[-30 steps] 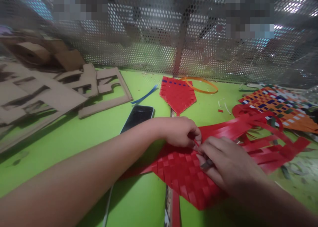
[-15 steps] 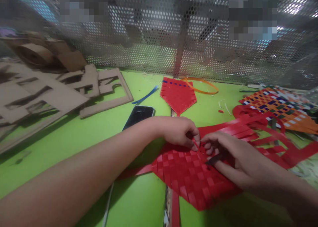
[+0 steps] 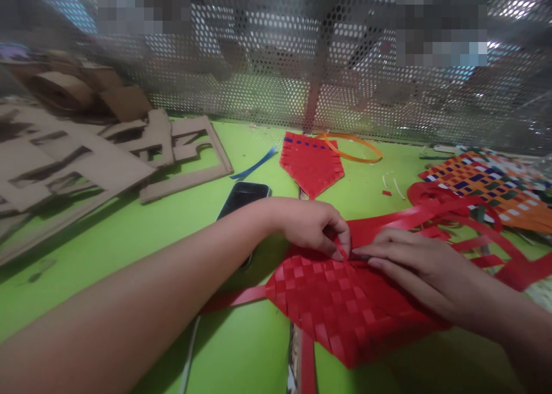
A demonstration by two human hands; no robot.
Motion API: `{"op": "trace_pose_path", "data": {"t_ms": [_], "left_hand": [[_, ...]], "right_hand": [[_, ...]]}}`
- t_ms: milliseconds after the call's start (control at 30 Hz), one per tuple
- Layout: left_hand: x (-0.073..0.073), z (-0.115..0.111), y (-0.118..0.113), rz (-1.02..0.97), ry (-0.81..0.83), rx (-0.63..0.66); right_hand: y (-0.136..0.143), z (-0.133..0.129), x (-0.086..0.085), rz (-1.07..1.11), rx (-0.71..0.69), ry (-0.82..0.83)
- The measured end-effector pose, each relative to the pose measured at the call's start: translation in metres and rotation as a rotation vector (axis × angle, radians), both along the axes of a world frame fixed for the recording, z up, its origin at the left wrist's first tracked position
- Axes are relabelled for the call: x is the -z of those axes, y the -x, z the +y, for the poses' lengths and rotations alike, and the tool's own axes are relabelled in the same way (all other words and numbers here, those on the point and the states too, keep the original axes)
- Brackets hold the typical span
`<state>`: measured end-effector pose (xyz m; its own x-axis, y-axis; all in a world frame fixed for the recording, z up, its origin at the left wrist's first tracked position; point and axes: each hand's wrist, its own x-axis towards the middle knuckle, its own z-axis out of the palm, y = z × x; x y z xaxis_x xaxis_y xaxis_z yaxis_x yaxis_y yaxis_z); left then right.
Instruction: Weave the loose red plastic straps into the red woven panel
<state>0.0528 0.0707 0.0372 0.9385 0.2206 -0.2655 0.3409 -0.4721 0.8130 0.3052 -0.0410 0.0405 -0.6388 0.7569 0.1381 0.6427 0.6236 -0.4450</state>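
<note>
A red woven piece [image 3: 328,302] of flat strips lies at the centre front, with loose red strips running off its sides. My left hand [image 3: 319,230] pinches a narrow red strip at the weave's upper edge. Just right of it, my right hand [image 3: 414,261] has its fingers pressed together around a thin dark tool, whose tip touches the weave beside the left fingertips. Most of the tool is hidden by the fingers. Behind the hands lies a smaller red woven piece [image 3: 311,164] with a row of blue squares.
Cut cardboard frames [image 3: 190,190] and a tape roll [image 3: 62,90] are at left. A phone [image 3: 244,198] lies partly under my left forearm. Blue strip [image 3: 254,164], orange loop [image 3: 356,148] and multicoloured weave [image 3: 487,181] lie behind. Perforated metal screen [image 3: 276,66] closes the back.
My right hand has turned and flattened, bringing the dark tool's tip from over the weave up to the left fingertips. My left hand keeps its pinch almost in place.
</note>
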Motion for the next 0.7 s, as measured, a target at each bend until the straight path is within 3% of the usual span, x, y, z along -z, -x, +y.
{"op": "trace_pose_path", "data": {"t_ms": [167,367,700], "left_hand": [[0.0005,0.0002,0.0004,-0.013,0.018,-0.006],[0.0007,0.0001,0.0005,-0.018,0.021,-0.013],[-0.0007,0.0017,0.0001,-0.007,0.039,0.021]], "right_hand": [[0.0049,0.0000,-0.0009,-0.057,0.032,0.072],[0.0038,-0.0002,0.0004,-0.046,0.057,0.045],[0.0046,0.0006,0.0035,-0.060,-0.015,-0.022]]}}
